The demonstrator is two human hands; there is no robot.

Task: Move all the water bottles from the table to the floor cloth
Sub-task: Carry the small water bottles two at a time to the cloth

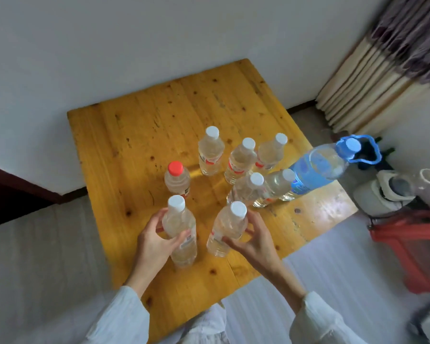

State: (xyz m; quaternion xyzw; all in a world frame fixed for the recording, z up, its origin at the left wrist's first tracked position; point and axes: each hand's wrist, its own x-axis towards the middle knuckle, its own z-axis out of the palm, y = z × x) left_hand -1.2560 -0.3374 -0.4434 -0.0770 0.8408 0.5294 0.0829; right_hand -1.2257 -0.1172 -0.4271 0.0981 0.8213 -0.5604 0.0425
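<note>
I have both hands down at the near edge of the wooden table (pixel 139 135), each on its own bottle. My left hand (pixel 152 240) curls round the near-left water bottle (pixel 181 234), thumb across the front of its body and the other fingers (pixel 157 219) wrapping behind. My right hand (pixel 252 235) does the same on the near-right water bottle (pixel 227 230), fingers closed about its lower body. Both bottles stand upright, long axis vertical, white caps toward me, so I judge the lift to be straight up before any carry. Seven more wait behind: a red-capped bottle (pixel 177 180) just beyond my left hand, five white-capped ones clustered mid-table, and a large blue-labelled bottle (pixel 317 167) at the right edge. The pale floor cloth (pixel 333 264), as I read it, lies down to my right, so the right hand has the shorter trip. The clustered bottles stand close to my right knuckles; I would watch that clearance.
</note>
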